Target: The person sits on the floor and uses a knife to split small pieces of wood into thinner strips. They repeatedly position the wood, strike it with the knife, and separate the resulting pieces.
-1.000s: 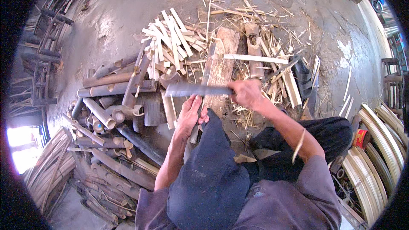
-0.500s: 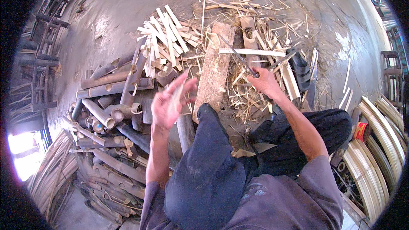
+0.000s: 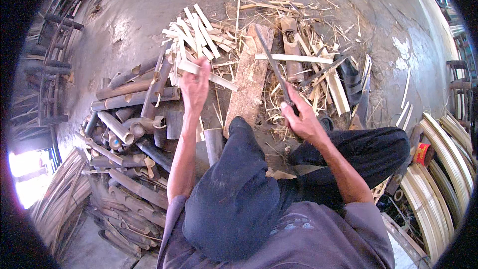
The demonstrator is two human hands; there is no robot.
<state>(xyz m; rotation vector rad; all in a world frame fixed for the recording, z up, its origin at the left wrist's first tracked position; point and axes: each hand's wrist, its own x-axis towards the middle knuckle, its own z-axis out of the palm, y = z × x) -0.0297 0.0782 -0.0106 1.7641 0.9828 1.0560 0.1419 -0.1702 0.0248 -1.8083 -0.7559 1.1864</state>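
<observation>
My left hand (image 3: 195, 85) holds a pale split bamboo strip (image 3: 219, 78) out over the pile of split strips (image 3: 194, 30). My right hand (image 3: 303, 118) grips the handle of a long dark knife (image 3: 271, 62) whose blade points away from me, over the worn wooden chopping block (image 3: 250, 82) lying in front of my knee. The two hands are well apart, one on each side of the block.
Round bamboo sections and half tubes (image 3: 124, 129) lie heaped at my left. Splinters and shavings (image 3: 318, 69) cover the concrete floor past the block. Curved pale bamboo slats (image 3: 438, 169) are stacked at the right, with a small red tin (image 3: 423, 153) beside them.
The knife swung from lying crosswise before me to pointing away at the right. My left hand rose from my knee and reached forward, now gripping a split strip.
</observation>
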